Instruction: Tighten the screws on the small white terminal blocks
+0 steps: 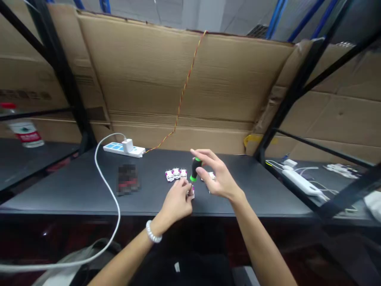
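My right hand [216,174] is closed around the handle of a black and green screwdriver [195,169], which stands nearly upright with its tip pointing down. Under the tip is a small white and purple part [193,193], mostly covered by fingers. My left hand [177,200] pinches this part against the dark tabletop, close to the front edge. Just beyond my left hand, several similar white and purple parts [176,173] sit in a row. Another white piece [212,175] lies partly hidden behind my right hand.
A white power strip [137,151] with a plugged-in charger [127,145] lies at the back left. Its white cable [110,190] loops over the table's front edge. A blurred dark object [127,180] rests at left. Black metal posts [293,95] flank the table [253,194]; cardboard [143,79] stands behind.
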Tool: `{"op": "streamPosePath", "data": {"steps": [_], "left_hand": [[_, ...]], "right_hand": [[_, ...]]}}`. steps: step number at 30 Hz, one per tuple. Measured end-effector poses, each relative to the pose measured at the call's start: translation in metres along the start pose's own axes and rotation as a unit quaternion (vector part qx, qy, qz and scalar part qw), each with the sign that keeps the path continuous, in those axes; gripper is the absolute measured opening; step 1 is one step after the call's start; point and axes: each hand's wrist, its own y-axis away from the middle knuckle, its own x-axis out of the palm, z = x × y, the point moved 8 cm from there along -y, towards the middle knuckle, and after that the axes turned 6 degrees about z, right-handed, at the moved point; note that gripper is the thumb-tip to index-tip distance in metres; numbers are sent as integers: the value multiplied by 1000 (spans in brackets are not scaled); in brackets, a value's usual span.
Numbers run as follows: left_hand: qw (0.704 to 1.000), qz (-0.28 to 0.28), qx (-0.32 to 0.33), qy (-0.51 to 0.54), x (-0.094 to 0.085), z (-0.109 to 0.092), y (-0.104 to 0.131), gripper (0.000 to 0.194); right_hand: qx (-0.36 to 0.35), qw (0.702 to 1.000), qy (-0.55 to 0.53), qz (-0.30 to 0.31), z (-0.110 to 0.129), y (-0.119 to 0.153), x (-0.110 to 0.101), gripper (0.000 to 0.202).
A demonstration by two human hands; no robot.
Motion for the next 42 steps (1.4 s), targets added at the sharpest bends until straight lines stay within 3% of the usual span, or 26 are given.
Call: {"op": "streamPosePath", "data": {"steps": [3, 6, 8, 11, 13, 16, 18, 22, 27, 32, 35, 37, 39, 42], "left_hand": [[1000, 4, -5, -4, 0, -1, 0, 22], [1000, 6, -5, 0, 0, -1, 0, 23], [1000, 6, -1, 2, 0, -1, 0, 23], [1000, 5, 2, 4, 1, 0, 0, 23], [1000, 6, 1, 0, 1, 0, 0, 23], [1000, 4, -1, -3, 1, 0, 0, 23], [1000, 4, 0, -1, 1, 0, -1, 22], [1000, 5, 4, -1, 0, -1, -1, 22], [1000, -3, 6, -5, -1, -1, -1, 23], [1000, -3, 10, -4, 0, -1, 0, 23], [1000, 2, 8, -5, 0, -1, -1, 23], [1000, -2, 8, -2, -1, -2, -1, 23], [1000, -6, 10, 2, -1, -2, -1, 21], [1000, -7, 10, 3, 0, -1, -1, 20]], "right_hand": [[-2, 999, -37, -13, 0, 0, -1, 36], [26, 996, 31, -74, -5, 3, -9, 33], [25, 998, 34, -52, -7, 3, -6, 43], [5, 999, -48, -6, -7, 3, 3, 47], [5, 998, -50, -33, -9, 4, 0, 37], [24, 995, 32, -91, -10, 6, -7, 30], [18, 997, 36, -73, -8, 5, -5, 40], [-11, 998, -67, 9, -3, 3, 4, 47], [1, 997, 34, -66, 0, 3, -8, 40], [-19, 999, -39, 12, 6, 1, 4, 45], [13, 999, 0, -45, 0, 2, -2, 32], [27, 996, 49, -70, -2, 3, -6, 36], [18, 998, 46, -40, -2, 3, -1, 48], [-7, 999, -44, 21, -1, 4, 7, 54]]}}
